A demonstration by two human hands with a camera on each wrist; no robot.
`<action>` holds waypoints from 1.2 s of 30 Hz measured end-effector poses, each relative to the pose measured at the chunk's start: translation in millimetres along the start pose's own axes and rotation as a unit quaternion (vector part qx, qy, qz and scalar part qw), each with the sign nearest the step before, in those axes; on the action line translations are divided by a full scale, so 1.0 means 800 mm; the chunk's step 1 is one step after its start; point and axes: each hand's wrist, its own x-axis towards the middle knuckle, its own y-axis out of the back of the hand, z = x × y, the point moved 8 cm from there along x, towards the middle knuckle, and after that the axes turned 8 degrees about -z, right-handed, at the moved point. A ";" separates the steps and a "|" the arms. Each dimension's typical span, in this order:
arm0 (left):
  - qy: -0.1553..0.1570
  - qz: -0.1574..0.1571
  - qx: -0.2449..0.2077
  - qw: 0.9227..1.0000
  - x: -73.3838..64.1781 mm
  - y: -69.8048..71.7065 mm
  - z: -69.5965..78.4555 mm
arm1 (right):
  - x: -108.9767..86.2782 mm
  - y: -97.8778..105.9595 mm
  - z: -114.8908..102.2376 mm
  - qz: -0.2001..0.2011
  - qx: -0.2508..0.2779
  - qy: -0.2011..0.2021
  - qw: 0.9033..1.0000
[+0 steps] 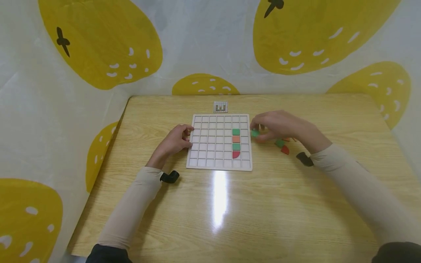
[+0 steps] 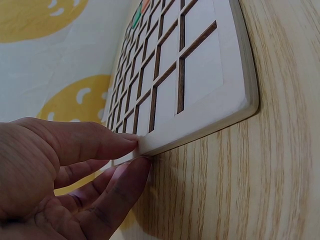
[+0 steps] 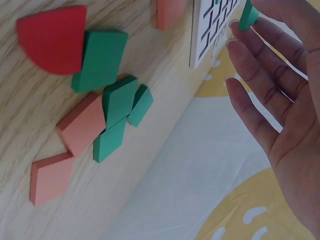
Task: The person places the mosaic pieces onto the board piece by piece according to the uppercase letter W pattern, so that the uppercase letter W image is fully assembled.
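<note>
A white square grid board (image 1: 204, 153) lies on the table. One of its columns holds a green square tile (image 1: 236, 132), an orange tile (image 1: 236, 139), another green tile (image 1: 236, 146) and a red quarter-circle tile (image 1: 235, 155). At the board's left edge, my left hand (image 1: 175, 139) pinches the rim between thumb and fingertips, seen closely in the left wrist view. Just off the right edge, my right hand (image 1: 277, 126) pinches a green tile (image 3: 248, 15) between thumb and fingers; its other fingers are loosely spread.
Loose tiles lie on the table right of the board: several green tiles (image 3: 102, 60), orange tiles (image 3: 82, 125) and a red quarter-circle (image 3: 52, 40). A small pattern card (image 1: 220, 106) sits behind the board. A patterned curtain (image 1: 207, 44) hangs behind the table (image 1: 184, 212).
</note>
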 end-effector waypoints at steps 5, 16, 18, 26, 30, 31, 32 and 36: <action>0.001 0.001 0.002 1.000 0.000 0.000 0.000 | 0.007 -0.003 -0.004 -0.012 0.005 0.000 1.000; 0.005 -0.001 0.003 1.000 0.002 -0.002 -0.002 | 0.018 -0.006 -0.019 -0.016 -0.004 0.015 1.000; 0.003 -0.001 0.005 1.000 0.002 -0.001 -0.002 | 0.021 -0.008 -0.022 -0.018 -0.007 0.019 1.000; -0.006 0.003 0.009 1.000 0.002 0.001 0.000 | 0.033 -0.009 -0.038 -0.015 -0.008 0.056 0.998; -0.009 0.005 0.013 1.000 0.002 0.001 0.001 | 0.038 -0.009 -0.048 -0.007 -0.012 0.082 0.997; -0.009 0.004 0.013 1.000 0.002 0.001 0.001 | 0.039 -0.010 -0.050 -0.004 -0.014 0.088 0.996; -0.009 0.004 0.013 1.000 0.002 0.000 0.001 | 0.041 -0.011 -0.052 -0.002 -0.016 0.091 0.996; -0.009 0.003 0.014 1.000 0.002 -0.001 0.000 | 0.047 -0.017 -0.059 0.004 -0.022 0.105 0.994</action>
